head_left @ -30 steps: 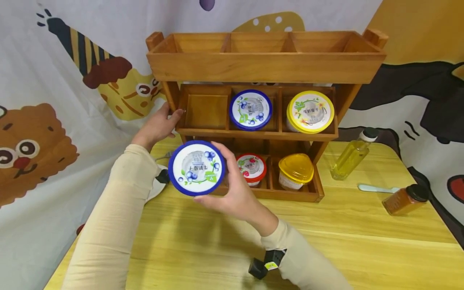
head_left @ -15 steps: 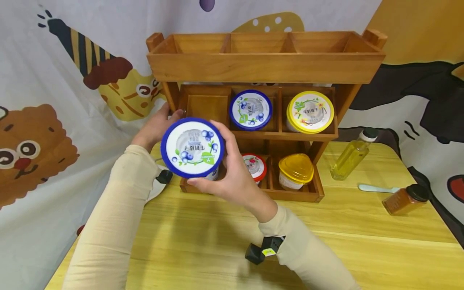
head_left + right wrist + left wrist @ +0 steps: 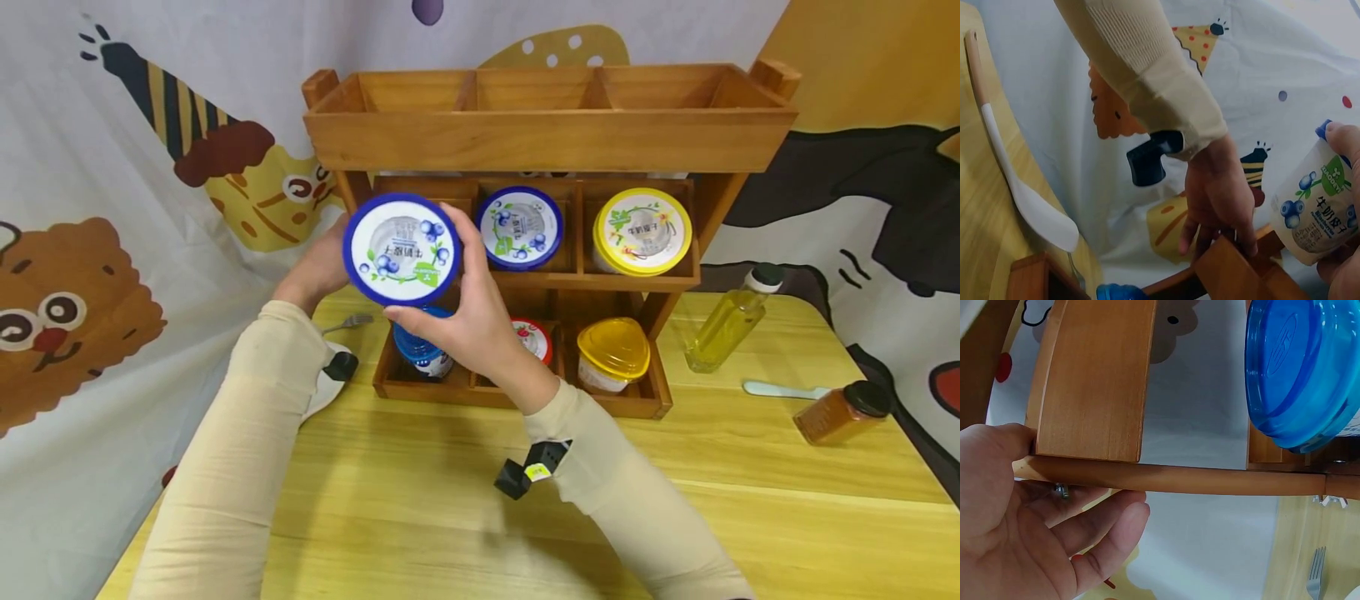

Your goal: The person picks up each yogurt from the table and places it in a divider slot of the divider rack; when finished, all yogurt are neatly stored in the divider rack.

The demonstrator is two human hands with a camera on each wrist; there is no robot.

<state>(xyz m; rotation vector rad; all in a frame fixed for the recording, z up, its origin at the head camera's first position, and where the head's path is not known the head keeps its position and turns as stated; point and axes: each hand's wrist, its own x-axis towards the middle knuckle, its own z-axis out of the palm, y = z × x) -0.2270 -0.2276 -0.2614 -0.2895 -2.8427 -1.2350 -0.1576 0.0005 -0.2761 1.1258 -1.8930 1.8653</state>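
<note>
My right hand [image 3: 483, 312] holds a tub with a blue-rimmed, blueberry-printed lid [image 3: 403, 250] by its side, in front of the middle tier's left compartment. The right wrist view shows the tub's white printed wall [image 3: 1313, 212] between thumb and fingers. My left hand [image 3: 318, 268] grips the left side of the wooden rack [image 3: 547, 140]. In the left wrist view its thumb lies on one side of the upright [image 3: 1197, 478] and its fingers on the other. Beside the raised tub, another blueberry tub [image 3: 521, 227] and a yellow-lidded tub [image 3: 642, 232] sit in the middle tier.
The bottom tier holds a blue-lidded tub [image 3: 425, 350], a red-lidded tub [image 3: 534, 340] and a yellow-lidded cup [image 3: 613, 354]. At right are an oil bottle [image 3: 726, 325], a pale knife [image 3: 783, 390] and a brown jar [image 3: 840, 414]. A fork [image 3: 351, 322] and white spatula [image 3: 1041, 215] lie at left.
My right hand has raised the blueberry tub from in front of the bottom tier to the middle tier's left compartment, uncovering the blue-lidded tub below. My left hand stays on the rack.
</note>
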